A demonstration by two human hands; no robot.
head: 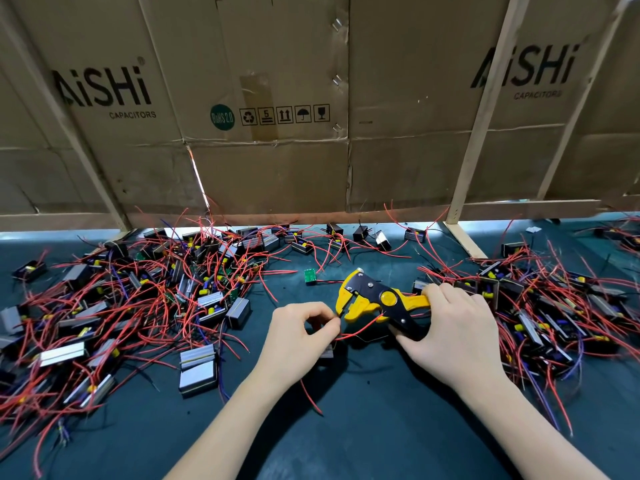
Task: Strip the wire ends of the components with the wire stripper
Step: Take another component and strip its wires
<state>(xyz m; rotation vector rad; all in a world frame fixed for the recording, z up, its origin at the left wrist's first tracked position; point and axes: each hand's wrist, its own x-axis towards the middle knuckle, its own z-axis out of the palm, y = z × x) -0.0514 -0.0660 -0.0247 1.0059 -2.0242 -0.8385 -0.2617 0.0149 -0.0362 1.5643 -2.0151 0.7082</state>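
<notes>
Glossy plastic wire stripper [377, 299] (yellow-black)

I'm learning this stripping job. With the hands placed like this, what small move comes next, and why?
Probably squeeze the handles. The right hand grips the yellow-and-black wire stripper, its jaws look open, and the left hand pinches a red wire whose end appears to sit right at the jaws, so closing them should cut and pull the insulation.

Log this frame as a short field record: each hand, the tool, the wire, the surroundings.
left hand: left hand pinches a thin red wire at the tool's jaws
right hand: right hand grips the handles of the yellow-and-black wire stripper
work surface: dark teal mat
surroundings: piles of red-wired black components at left and right; small green circuit board lying apart
backdrop: cardboard cartons
</notes>
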